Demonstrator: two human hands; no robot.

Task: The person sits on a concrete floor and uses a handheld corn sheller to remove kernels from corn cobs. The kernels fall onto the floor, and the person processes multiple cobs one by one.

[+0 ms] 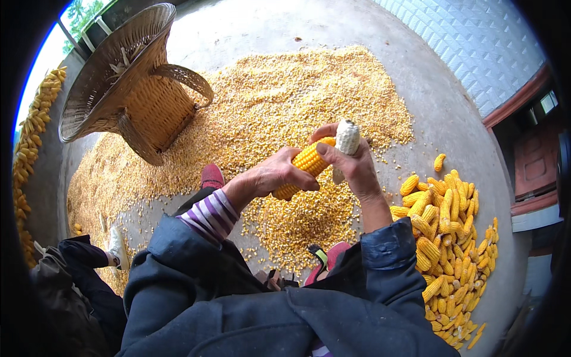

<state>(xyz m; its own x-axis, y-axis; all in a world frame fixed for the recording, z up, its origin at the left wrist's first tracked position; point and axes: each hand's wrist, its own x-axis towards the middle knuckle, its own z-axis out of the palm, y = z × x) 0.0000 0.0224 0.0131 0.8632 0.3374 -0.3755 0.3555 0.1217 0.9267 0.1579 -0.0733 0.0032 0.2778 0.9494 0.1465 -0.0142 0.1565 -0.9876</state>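
Note:
My left hand (279, 174) is wrapped round a yellow corn ear (309, 160), which slants up to the right over the floor. My right hand (355, 166) grips a pale, bare corncob (347, 138) that stands nearly upright. The cob's lower part is hidden behind the fingers. My right thumb and fingertips also meet the upper end of the ear, so both hands are at it. Below them, loose corn kernels (303, 229) lie heaped between my feet.
A wide spread of kernels (297, 83) covers the floor ahead. On it stands a woven basket (157, 110) with a flared rim and handles. Unshelled ears (449, 232) are piled at my right. More ears (33, 131) line the left edge, near another person's leg (89, 253).

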